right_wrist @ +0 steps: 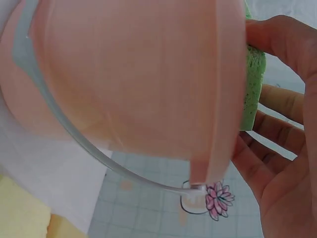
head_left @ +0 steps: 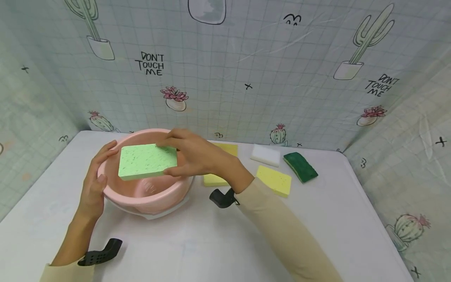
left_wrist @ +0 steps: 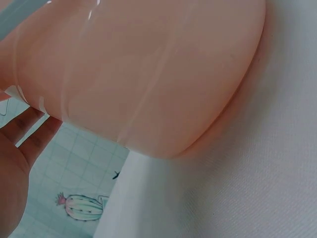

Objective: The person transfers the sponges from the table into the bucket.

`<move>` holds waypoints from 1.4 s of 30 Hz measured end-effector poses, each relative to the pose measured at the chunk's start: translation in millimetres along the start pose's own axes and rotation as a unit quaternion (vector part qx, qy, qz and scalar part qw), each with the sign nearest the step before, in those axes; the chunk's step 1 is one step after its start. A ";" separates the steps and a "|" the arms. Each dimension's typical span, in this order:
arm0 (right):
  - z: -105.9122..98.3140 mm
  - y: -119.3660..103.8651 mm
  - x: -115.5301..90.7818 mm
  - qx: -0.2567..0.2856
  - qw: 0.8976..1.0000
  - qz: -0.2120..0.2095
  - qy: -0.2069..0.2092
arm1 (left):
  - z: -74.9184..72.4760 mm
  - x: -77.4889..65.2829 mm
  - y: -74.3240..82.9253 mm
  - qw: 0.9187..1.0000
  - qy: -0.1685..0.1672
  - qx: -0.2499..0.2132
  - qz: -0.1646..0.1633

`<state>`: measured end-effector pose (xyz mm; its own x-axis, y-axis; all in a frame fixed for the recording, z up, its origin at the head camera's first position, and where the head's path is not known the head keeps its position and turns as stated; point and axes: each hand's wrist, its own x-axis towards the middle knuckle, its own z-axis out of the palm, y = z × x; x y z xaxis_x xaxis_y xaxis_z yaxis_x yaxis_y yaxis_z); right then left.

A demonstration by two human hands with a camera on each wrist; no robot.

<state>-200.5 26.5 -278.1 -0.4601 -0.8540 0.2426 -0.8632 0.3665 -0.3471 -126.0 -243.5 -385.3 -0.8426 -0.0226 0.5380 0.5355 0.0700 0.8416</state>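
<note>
A pink bucket (head_left: pixel 176 194) with a pale grey handle (right_wrist: pixel 74 131) stands on the left of the table. My left hand (head_left: pixel 94 182) holds its left side, fingers along the rim and outer wall. Over the bucket's mouth, my right hand (head_left: pixel 197 154) pinches a light green sponge (head_left: pixel 141 159) by its right end, thumb on the near edge and fingers on the far one. In the right wrist view the bucket rim hides much of the sponge (right_wrist: pixel 253 84). The left wrist view shows left fingers (left_wrist: pixel 42 136) against the bucket's wall.
Right of the bucket lie a yellow sponge (head_left: pixel 215 180) partly behind the right arm, a smaller yellow sponge (head_left: pixel 276 180), a white sponge (head_left: pixel 266 155) and a dark green scouring pad (head_left: pixel 300 167). A cactus-print curtain (head_left: pixel 225 70) hangs behind the white table (head_left: pixel 197 250).
</note>
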 end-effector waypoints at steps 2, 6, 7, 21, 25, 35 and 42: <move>3.9 0.6 2.6 0.003 1.000 0.003 -0.004 | -0.4 -0.2 -0.1 1.000 -0.001 0.003 -0.001; 10.1 2.1 7.2 0.008 1.000 0.017 -0.017 | -1.4 -0.5 0.0 1.000 -0.002 0.019 0.001; 11.5 2.2 8.5 0.006 1.000 0.021 -0.022 | -1.7 -0.5 0.1 1.000 -0.002 0.021 0.000; 20.2 -6.0 24.3 -0.063 0.993 0.071 -0.078 | -1.5 -0.5 2.6 0.999 -0.001 0.036 -0.019; 21.3 -6.6 26.1 -0.063 0.992 0.068 -0.084 | -1.0 -0.3 3.7 0.999 -0.002 0.050 -0.020; 25.2 -9.9 32.9 -0.087 0.988 0.082 -0.095 | -1.6 -0.9 1.2 1.000 -0.009 0.009 -0.010; 27.7 -12.5 37.9 -0.103 0.985 0.096 -0.101 | -3.2 -1.2 1.7 0.999 -0.008 0.030 -0.013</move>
<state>-201.3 -20.7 -289.6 -0.5860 -0.8103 -0.0023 -0.7980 0.5776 -0.1718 -123.9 -246.6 -384.3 -0.8572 -0.0097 0.5148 0.5094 0.1297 0.8507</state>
